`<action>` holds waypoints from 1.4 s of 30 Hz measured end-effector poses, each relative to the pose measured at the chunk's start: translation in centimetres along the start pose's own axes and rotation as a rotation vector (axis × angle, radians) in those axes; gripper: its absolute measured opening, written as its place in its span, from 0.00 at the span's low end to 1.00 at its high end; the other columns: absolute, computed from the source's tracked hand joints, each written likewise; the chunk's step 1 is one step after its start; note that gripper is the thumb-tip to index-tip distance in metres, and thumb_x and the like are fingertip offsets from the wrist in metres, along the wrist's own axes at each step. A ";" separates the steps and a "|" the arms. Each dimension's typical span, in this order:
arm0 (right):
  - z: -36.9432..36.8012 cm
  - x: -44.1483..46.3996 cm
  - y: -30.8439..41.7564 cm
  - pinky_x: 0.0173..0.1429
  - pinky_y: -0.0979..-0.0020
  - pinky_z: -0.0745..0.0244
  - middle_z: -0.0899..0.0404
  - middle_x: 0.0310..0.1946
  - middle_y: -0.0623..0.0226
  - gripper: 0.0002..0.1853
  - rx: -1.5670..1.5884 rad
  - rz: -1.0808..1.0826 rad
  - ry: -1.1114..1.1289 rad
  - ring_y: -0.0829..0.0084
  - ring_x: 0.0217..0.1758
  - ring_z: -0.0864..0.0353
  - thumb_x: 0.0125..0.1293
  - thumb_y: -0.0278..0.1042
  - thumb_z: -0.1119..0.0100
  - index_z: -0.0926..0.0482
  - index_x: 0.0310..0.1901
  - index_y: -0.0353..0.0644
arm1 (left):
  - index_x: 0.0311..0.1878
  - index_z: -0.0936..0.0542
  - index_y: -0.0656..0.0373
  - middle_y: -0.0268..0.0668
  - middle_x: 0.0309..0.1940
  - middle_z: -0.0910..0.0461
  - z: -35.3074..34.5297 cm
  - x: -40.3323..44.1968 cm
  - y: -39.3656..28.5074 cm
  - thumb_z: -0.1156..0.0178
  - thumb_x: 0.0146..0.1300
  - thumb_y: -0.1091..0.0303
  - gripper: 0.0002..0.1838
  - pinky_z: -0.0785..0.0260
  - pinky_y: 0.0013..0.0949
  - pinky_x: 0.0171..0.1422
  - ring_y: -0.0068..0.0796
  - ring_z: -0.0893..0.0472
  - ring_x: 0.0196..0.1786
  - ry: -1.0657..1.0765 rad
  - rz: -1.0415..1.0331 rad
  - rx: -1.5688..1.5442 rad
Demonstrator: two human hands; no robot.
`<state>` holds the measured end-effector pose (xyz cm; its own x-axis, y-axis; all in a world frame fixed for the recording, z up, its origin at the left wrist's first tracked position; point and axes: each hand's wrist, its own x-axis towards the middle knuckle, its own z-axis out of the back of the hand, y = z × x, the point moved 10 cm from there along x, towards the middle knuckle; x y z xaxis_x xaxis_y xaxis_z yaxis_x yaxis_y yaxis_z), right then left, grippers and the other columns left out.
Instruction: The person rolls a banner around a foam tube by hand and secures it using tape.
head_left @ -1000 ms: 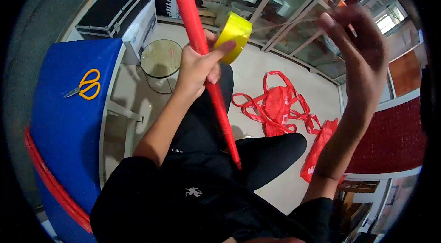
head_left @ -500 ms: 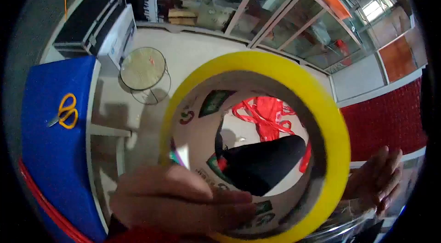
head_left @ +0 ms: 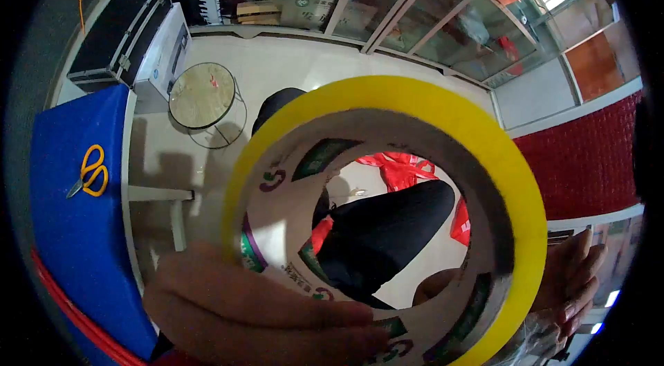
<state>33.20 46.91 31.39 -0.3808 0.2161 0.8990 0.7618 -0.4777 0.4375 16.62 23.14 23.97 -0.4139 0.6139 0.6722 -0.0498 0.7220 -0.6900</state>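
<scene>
A large roll of yellowish packing tape (head_left: 529, 227) fills the middle, its printed cardboard core facing me. My left hand (head_left: 256, 307) grips the lower left of the roll, its fingers reaching into the core. Behind the right rim is my right hand (head_left: 570, 283), fingers curled. Clear, shiny film (head_left: 536, 338), seemingly a strip of the tape, lies against these fingers; the roll covers part of this hand. Through the core a rounded piece of skin shows, perhaps the right thumb, beside a leg in black trousers (head_left: 387, 234).
Orange-handled scissors (head_left: 90, 172) lie on a blue-topped table (head_left: 69, 241) at left. Behind it are a black case (head_left: 117, 37) and a round stool (head_left: 202, 96). Red bags (head_left: 401, 171) lie on the floor. Glass cabinets (head_left: 387, 13) line the back.
The roll has tilted and shifted slightly, with my left hand moving a little left. A rounded bit of skin now shows through the core. The surroundings have shifted slightly left and up.
</scene>
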 end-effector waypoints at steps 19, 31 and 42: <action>-0.4 1.7 1.9 0.48 0.53 0.35 0.31 0.19 0.85 0.08 -0.111 0.116 0.181 0.80 0.40 0.35 0.64 0.49 0.43 0.22 0.31 0.59 | 0.44 0.22 0.60 0.39 0.31 0.17 1.4 1.5 1.1 0.27 0.52 0.73 0.17 0.29 0.33 0.31 0.28 0.21 0.26 -0.099 0.082 0.389; 3.7 -0.9 2.8 0.55 0.53 0.40 0.32 0.24 0.81 0.09 -0.056 0.029 -0.047 0.74 0.42 0.35 0.66 0.49 0.44 0.24 0.34 0.56 | 0.48 0.25 0.61 0.39 0.34 0.18 -0.7 -0.4 0.0 0.32 0.57 0.73 0.16 0.28 0.29 0.30 0.25 0.21 0.25 0.000 0.082 0.171; 3.8 -0.6 1.5 0.60 0.51 0.43 0.32 0.26 0.78 0.09 0.040 0.058 -0.033 0.71 0.43 0.34 0.66 0.49 0.44 0.23 0.36 0.56 | 0.52 0.27 0.61 0.39 0.36 0.19 1.5 0.2 1.9 0.37 0.61 0.73 0.16 0.28 0.26 0.29 0.23 0.21 0.25 -0.099 0.104 0.351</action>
<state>36.55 49.29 31.56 -0.3181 0.2170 0.9229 0.8027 -0.4563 0.3840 15.11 24.16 22.39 -0.5179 0.6321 0.5765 -0.3046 0.4934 -0.8147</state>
